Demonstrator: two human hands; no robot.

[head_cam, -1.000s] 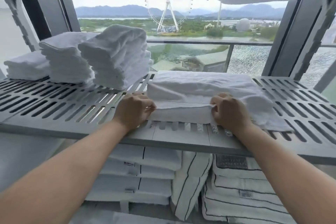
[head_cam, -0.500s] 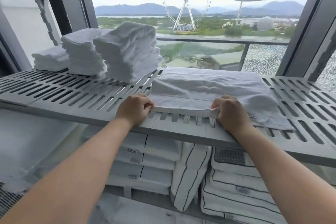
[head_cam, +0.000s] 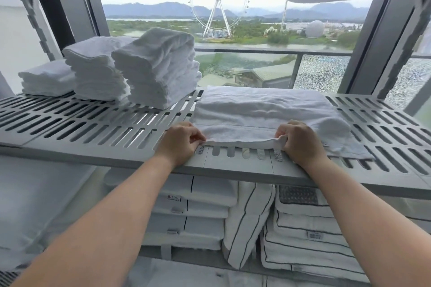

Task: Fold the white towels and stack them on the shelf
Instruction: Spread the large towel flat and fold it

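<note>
- Head view, looking forward and down: I see two bare forearms reaching onto a grey slatted shelf [head_cam: 93,128] in front of a window.
- A white towel [head_cam: 263,109], partly folded into a wide band, lies flat on the right half of the shelf, its near edge close to the shelf's front lip.
- The left hand [head_cam: 180,141] has its grip pinched closed on the towel's near left corner, fingers curled under the hem.
- The right hand [head_cam: 300,141] has its grip closed on the near edge further right, with a fold of cloth bunched in the fingers.
- A loose flap of the towel trails past the right hand towards the right.
- On the far left of the shelf stand three stacks of folded towels [head_cam: 158,70], side by side and well apart from the one I am holding.
- Below the shelf I see striped linens [head_cam: 303,228] piled up.
- I judge the folding step is in hand, not the stacking.
- The next move, as I read it, calls for lifting the near edge evenly with both hands and carrying it over, keeping the hem straight and tucking in the trailing flap.
</note>
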